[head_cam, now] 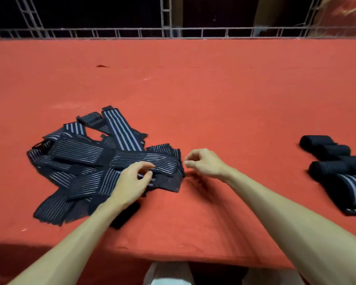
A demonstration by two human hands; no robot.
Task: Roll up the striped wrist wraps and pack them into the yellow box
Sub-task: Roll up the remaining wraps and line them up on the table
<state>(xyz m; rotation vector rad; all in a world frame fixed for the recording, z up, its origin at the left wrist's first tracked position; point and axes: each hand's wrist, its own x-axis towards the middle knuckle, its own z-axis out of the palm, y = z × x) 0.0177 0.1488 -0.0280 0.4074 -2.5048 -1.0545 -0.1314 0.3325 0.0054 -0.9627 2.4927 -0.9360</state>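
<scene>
Now you're over the pile of striped wrist wraps (90, 161), which lies flat and criss-crossed on the red cloth (214, 99). Your left hand (132, 179) hangs above the pile's near right corner, thumb and forefinger curled toward each other over the end of the top wrap (164, 163). Whether they've actually nipped it, I cannot tell. Your right hand (203, 163) sits just off the pile's right edge, fingers loosely bent and holding nothing, tips aimed at that same end.

That looks like picking one strap out: both hands converge on the one free end lying uppermost, probably because it lifts off without dragging the others.

Well to the right of the pile sit the rolled wraps (333, 159), bunched together (kept apart from the loose ones, sensibly). By my count of the heap, plenty remain to roll.

The yellow box isn't in view anywhere around the pile, so packing looks some way off. Watch the strap crossing beneath your chosen one; it may snag.
</scene>
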